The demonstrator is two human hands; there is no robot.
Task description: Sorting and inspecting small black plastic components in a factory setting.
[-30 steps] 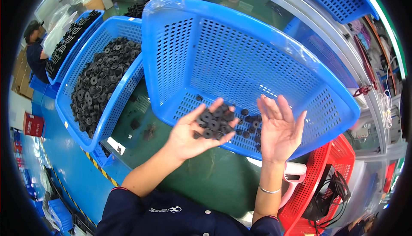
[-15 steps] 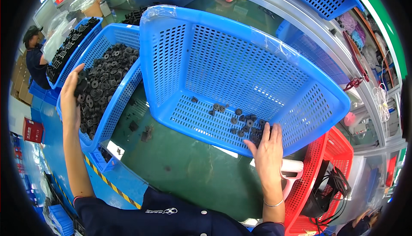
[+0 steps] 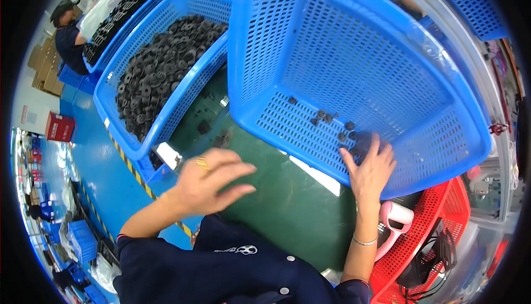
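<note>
My left hand (image 3: 213, 181) hovers over the green table, fingers stretched and thumb apart, with nothing visible in it. Beyond it, to the left, a blue basket (image 3: 105, 110) holds a heap of small black ringed rubber-like parts (image 3: 160, 66). Inside the tilted larger blue basket (image 3: 337, 44), my right hand (image 3: 373, 171) reaches over the front rim. Its thumb and fingers are spread around a blurred dark cluster of the same parts (image 3: 362, 145), touching them. Several loose black parts (image 3: 326, 117) lie to the left of that hand on the basket's perforated floor.
A red basket (image 3: 426, 215) with a black object and cables (image 3: 442, 249) stands at the right. Beside it rests a pink and white handled tool (image 3: 395, 218). Another blue basket (image 3: 119, 25) with black parts is at the far left, near a co-worker (image 3: 69, 38).
My left hand has come back from the parts-filled basket to above the table. My right hand stays at the parts in the large basket. The view has shifted leftward.
</note>
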